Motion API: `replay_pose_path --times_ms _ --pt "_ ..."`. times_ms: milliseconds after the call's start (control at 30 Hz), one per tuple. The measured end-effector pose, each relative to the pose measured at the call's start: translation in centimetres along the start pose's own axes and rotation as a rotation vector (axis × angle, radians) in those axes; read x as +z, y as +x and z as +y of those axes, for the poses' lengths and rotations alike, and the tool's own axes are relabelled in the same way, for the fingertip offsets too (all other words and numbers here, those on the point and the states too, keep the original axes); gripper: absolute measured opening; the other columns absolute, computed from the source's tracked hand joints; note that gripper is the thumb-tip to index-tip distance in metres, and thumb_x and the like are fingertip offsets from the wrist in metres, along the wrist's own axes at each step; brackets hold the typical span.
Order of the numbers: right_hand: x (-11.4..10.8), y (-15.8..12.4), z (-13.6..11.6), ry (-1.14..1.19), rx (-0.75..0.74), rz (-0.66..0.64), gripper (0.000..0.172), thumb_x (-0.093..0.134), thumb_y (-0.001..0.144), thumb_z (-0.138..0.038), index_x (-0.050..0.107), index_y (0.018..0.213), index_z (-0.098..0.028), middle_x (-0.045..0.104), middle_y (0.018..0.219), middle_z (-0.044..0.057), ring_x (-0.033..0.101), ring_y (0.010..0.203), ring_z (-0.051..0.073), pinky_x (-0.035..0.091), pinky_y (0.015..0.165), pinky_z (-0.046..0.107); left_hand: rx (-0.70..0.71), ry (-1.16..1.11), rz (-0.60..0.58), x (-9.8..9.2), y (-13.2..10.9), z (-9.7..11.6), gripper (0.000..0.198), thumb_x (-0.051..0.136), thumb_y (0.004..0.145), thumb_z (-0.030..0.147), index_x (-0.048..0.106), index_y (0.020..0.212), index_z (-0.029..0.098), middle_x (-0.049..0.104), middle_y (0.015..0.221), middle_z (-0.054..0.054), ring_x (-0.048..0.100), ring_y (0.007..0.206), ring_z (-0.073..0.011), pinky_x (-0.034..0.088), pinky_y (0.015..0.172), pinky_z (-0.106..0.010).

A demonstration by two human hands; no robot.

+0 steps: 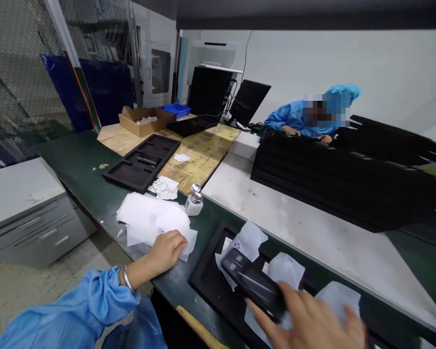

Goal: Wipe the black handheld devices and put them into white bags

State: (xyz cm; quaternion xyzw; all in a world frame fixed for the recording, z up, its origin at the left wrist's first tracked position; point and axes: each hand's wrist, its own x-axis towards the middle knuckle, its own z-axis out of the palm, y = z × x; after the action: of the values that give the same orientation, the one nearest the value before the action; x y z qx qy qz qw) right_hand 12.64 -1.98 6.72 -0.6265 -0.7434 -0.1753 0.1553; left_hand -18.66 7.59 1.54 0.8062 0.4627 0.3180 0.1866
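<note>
My left hand [167,252] rests on the right edge of a stack of white sheets [154,218], its fingers pinched at a sheet's edge; what lies between the fingertips is too small to tell. At the lower right, my right hand [308,317], blurred, grips a glossy black device [254,283]. The device is over a black foam tray [212,278], above a white paper sheet [249,240]. More white sheets [286,269] lie in the tray to the right. Beyond the stack stands a small white bottle with a metal top [194,201].
A second black tray [131,169] holds a black part. Crumpled paper [164,187] lies near it. Behind are a cardboard box [140,127], a blue bin [177,110], and monitors. Stacked black trays [334,182] stand right, with a person in blue [288,116] behind them.
</note>
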Motion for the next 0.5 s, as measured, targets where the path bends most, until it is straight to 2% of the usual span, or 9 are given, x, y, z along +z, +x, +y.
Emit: replay_pose_path --times_ms 100,200,367,500 --pt "1.1 3.2 -5.1 -0.067 -0.069 -0.005 0.052 0.052 0.085 -0.063 0.064 0.103 -0.016 0.063 0.076 0.011 0.056 0.076 0.034 0.023 0.102 0.069 0.026 0.018 0.087 0.7 -0.7 0.5 0.021 0.044 0.096 0.02 0.064 0.089 0.019 0.064 0.084 -0.006 0.062 0.08 -0.0185 0.05 0.074 -0.03" --pt "2.2 5.0 -8.2 -0.04 -0.114 -0.023 0.044 0.058 0.083 -0.056 0.064 0.101 -0.016 0.062 0.077 0.012 0.055 0.077 0.034 0.022 0.101 0.07 0.046 0.04 0.164 1.1 -1.2 0.7 0.022 0.043 0.096 0.018 0.064 0.09 0.018 0.063 0.083 -0.007 0.061 0.08 -0.0195 0.05 0.073 -0.032" --pt "2.9 5.1 -8.3 0.105 -0.29 -0.084 0.047 0.063 0.081 -0.056 0.062 0.105 -0.016 0.063 0.082 0.011 0.056 0.078 0.033 0.027 0.098 0.068 0.128 0.052 0.206 1.5 -1.7 0.7 0.021 0.043 0.095 0.014 0.063 0.091 0.018 0.063 0.083 -0.006 0.061 0.078 -0.0188 0.051 0.07 -0.03" --pt "3.5 5.5 -7.9 0.098 -0.261 -0.087 0.047 0.06 0.083 -0.057 0.061 0.105 -0.015 0.064 0.083 0.011 0.058 0.08 0.033 0.028 0.098 0.066 0.223 0.047 0.192 1.6 -1.9 1.6 0.023 0.041 0.093 0.012 0.064 0.091 0.017 0.062 0.082 -0.007 0.059 0.075 -0.0191 0.05 0.067 -0.031"
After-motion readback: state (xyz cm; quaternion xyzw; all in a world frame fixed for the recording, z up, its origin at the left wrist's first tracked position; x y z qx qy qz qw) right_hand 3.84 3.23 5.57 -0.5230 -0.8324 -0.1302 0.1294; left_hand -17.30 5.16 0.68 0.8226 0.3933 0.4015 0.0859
